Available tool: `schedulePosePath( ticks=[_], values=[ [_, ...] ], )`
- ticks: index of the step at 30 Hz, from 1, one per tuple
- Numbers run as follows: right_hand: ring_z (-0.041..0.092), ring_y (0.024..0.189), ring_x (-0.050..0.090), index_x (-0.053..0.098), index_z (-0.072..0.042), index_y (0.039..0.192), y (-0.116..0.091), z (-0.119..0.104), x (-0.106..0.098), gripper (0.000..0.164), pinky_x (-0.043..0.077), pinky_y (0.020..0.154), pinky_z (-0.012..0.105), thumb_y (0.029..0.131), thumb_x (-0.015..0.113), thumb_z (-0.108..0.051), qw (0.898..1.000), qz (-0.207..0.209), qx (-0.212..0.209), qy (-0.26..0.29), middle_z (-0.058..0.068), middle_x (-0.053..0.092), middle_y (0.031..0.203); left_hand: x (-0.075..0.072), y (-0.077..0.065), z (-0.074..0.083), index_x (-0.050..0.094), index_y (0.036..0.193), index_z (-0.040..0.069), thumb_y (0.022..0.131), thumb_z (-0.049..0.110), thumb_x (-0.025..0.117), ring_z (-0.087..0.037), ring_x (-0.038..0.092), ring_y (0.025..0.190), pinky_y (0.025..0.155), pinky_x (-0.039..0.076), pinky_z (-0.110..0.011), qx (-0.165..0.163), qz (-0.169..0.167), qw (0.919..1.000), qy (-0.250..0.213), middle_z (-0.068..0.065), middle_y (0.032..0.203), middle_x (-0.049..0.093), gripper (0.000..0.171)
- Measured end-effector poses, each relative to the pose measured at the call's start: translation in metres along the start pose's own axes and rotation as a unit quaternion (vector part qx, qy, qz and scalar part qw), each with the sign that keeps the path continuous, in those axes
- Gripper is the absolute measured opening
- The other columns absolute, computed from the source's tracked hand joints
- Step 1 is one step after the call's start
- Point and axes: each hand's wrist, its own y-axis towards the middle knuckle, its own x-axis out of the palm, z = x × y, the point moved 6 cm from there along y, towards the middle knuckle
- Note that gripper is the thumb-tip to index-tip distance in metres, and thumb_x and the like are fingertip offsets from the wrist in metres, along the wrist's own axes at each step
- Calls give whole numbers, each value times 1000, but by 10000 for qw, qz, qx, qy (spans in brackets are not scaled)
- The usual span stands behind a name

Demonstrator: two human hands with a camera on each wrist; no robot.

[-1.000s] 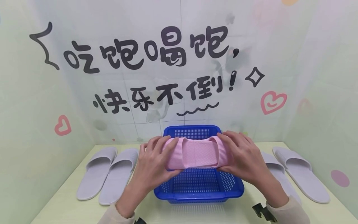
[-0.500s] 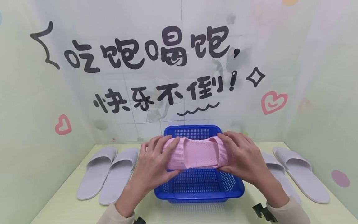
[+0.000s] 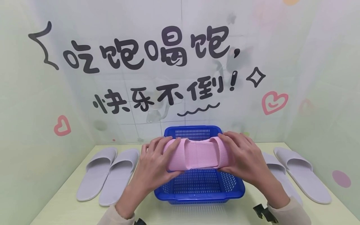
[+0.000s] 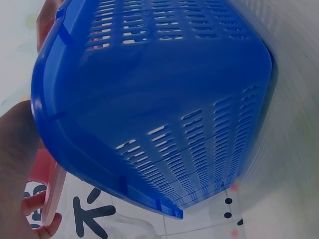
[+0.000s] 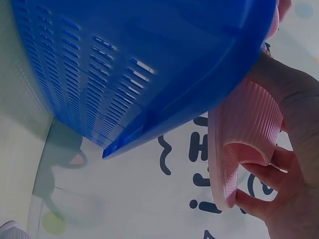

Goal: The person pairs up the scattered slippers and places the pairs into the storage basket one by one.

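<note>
Head view gives me a pair of pink slippers (image 3: pixel 201 153) held sideways above a blue basket (image 3: pixel 199 197), their ribbed straps at opposite ends with the openings facing each other. I see the left hand (image 3: pixel 154 161) pinching one end, fingers over the upper edge and thumb along the lower; the right hand (image 3: pixel 243 154) pinches the other end the same way. From my right wrist feed, a pink sole and strap show just past the basket's rim. The basket stands on a pale surface (image 3: pixel 62 204). I can make out two grey slippers (image 3: pixel 107 175) left of it and two more grey slippers (image 3: pixel 305 176) to the right, one partly hidden by the right arm. Black lettering (image 3: pixel 172 47) spans the wall behind.
</note>
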Motion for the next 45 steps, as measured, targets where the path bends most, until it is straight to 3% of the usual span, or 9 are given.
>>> schedulePosePath(
  ticks=[45],
  values=[
    [34, 119, 61, 58, -15, 143, 0, -3, 2, 116, 56, 93, 57, 42, 104, -50, 10000, 45, -47, 13, 14, 64, 134, -1, -1, 2, 52, 149, 27, 60, 66, 91, -34, 54, 124, 84, 45, -46, 49, 3, 10000, -49, -9, 140, 60, 105]
  ],
)
